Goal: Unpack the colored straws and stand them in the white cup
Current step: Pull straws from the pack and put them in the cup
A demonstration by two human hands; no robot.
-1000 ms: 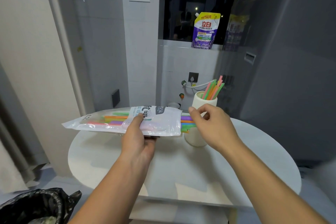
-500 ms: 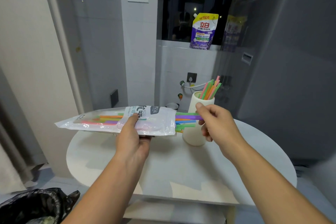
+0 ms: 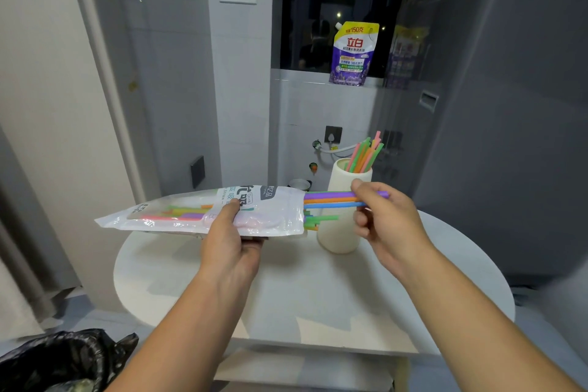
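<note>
My left hand (image 3: 230, 240) grips a clear plastic straw packet (image 3: 191, 212) level above the round white table (image 3: 318, 296), its open end to the right. A few straws (image 3: 331, 199), purple, orange and blue, stick halfway out of that end, and my right hand (image 3: 383, 219) pinches them near their right tips. More green straw ends poke out just below. Behind my right hand stands the white cup (image 3: 337, 232), upright, with several orange, green and pink straws (image 3: 366, 153) leaning in it.
A grey washing machine (image 3: 509, 105) fills the right side close to the table. A purple detergent pouch (image 3: 353, 54) sits on the window ledge. A black-lined bin (image 3: 57, 363) is at the lower left. A hose and wall socket (image 3: 332, 134) are behind the cup.
My right hand has drawn a few straws rightward, farther out of the packet. The packet has stayed level in my left hand, and the view has shifted slightly.
</note>
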